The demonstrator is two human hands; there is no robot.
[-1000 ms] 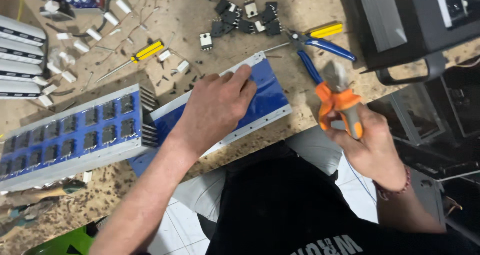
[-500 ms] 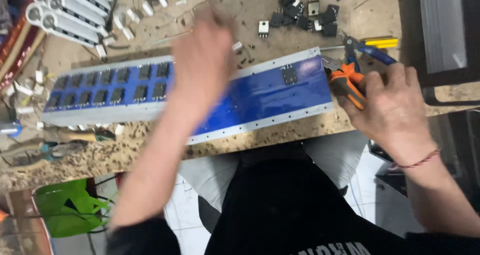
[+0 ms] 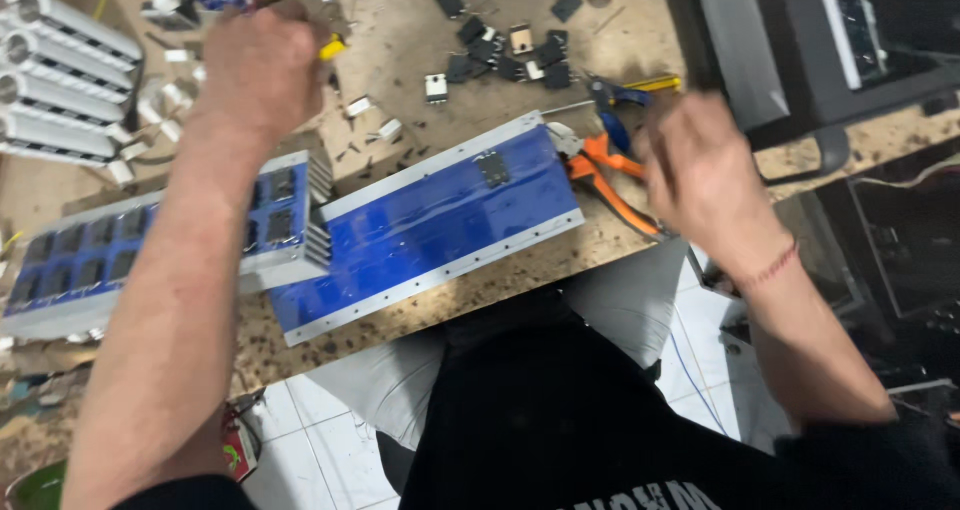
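My left hand (image 3: 255, 65) is closed in a fist at the back left of the bench, around a yellow-handled screwdriver (image 3: 333, 47) whose tip end pokes out to the right. My right hand (image 3: 700, 170) is blurred and hovers with loose fingers just right of orange-handled pliers (image 3: 610, 185), which lie on the bench. The pliers' jaws rest against the end of a long blue-covered heatsink bar (image 3: 430, 225). A second blue bar carrying rows of black components (image 3: 90, 260) lies under my left forearm.
A heap of black transistors (image 3: 500, 55) sits behind the bar, with blue-and-yellow-handled pliers (image 3: 625, 90) beside it. Grey finned heatsinks (image 3: 60, 100) are stacked at the far left. A black equipment case (image 3: 800, 40) stands at the right. Small white parts (image 3: 388, 128) are scattered about.
My left hand left the blue bar and reached back left to close on the screwdriver. My right hand came off the orange pliers, which now lie on the bench.
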